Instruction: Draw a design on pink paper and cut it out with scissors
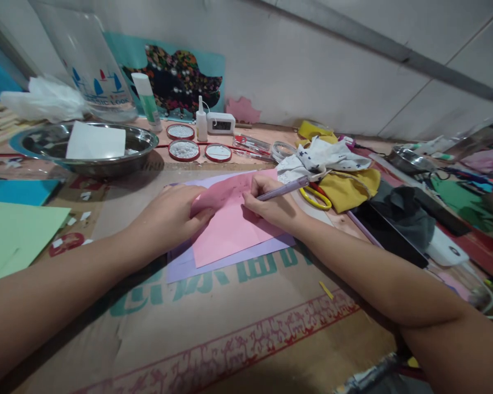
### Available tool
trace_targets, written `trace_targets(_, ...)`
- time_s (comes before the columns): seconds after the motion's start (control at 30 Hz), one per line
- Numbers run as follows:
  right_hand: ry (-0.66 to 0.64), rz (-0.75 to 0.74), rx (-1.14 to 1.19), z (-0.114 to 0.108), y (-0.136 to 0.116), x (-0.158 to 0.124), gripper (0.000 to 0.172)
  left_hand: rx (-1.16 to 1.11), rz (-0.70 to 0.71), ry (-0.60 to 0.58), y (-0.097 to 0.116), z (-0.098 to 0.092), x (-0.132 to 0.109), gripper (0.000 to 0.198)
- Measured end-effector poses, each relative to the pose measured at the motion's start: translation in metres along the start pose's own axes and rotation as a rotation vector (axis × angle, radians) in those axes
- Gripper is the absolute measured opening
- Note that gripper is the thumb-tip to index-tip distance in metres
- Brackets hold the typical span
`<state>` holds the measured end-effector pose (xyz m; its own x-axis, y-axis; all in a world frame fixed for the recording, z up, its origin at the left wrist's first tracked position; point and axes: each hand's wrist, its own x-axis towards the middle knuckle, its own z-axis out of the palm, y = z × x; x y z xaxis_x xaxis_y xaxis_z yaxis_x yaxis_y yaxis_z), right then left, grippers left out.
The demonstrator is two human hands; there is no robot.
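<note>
A pink paper sheet (230, 227) lies on a lilac sheet (181, 265) in the middle of the cardboard-covered table. My left hand (170, 216) presses on the pink sheet's left edge, fingers curled around a folded-up part of it. My right hand (271, 208) grips a purple pen (285, 188) with its tip down on the pink sheet near the top edge.
Yellow-handled scissors (314, 197) and a heap of cloths (332, 164) lie right of my right hand. A metal bowl (143, 145) with a white card stands at the back left. Red-rimmed lids (184, 149), a glue bottle (201, 123) and a small clock (221, 123) stand behind. Green paper (12, 235) lies at the left.
</note>
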<state>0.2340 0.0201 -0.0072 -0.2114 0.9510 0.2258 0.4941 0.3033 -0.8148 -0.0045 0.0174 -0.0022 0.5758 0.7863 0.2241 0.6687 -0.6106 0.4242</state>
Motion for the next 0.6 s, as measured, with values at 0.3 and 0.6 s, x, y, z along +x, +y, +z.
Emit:
trace_targets(0.3,0.064,-0.002,0.197,-0.003,0.000,-0.002,0.027,0.028,-0.072,-0.018,0.004,-0.006,0.002,0.030)
trace_targets(0.6,0.143,-0.106,0.341,-0.009,-0.011,-0.010,0.036,-0.116,-0.101,0.134,0.000,-0.002,0.000,0.030)
